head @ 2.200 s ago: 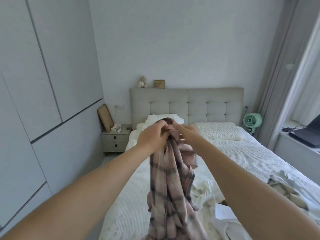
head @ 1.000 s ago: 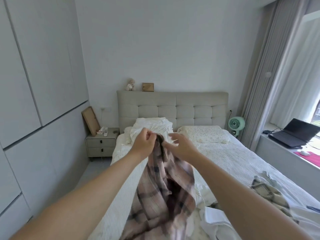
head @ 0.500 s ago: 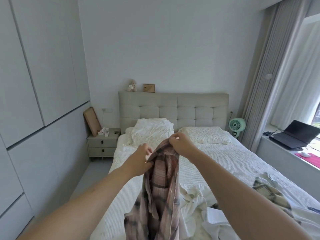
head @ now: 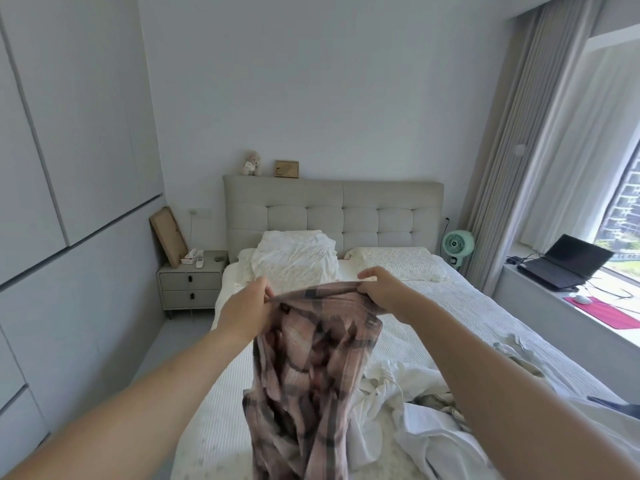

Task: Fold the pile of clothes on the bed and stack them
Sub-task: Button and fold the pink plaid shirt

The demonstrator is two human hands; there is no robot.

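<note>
A pink plaid garment point(head: 311, 368) hangs in the air above the bed point(head: 433, 327), its top edge stretched between both hands. My left hand point(head: 247, 311) pinches the left end of that edge and my right hand point(head: 379, 289) pinches the right end. The cloth falls in loose folds down past the bottom of the view. A heap of white clothes point(head: 408, 403) lies crumpled on the bed to the right of it, and a green-checked piece point(head: 519, 358) lies farther right, partly behind my right arm.
Two pillows point(head: 294, 265) lie at the grey padded headboard point(head: 332, 209). A nightstand point(head: 190, 282) stands to the left, beside wardrobe doors. A small green fan point(head: 457, 245), curtains, and a window ledge with a laptop point(head: 568, 268) line the right side.
My hands have moved apart along the plaid garment's top edge, spreading it from a bunched grip into a wide stretched band. The hands have also dropped a little lower.
</note>
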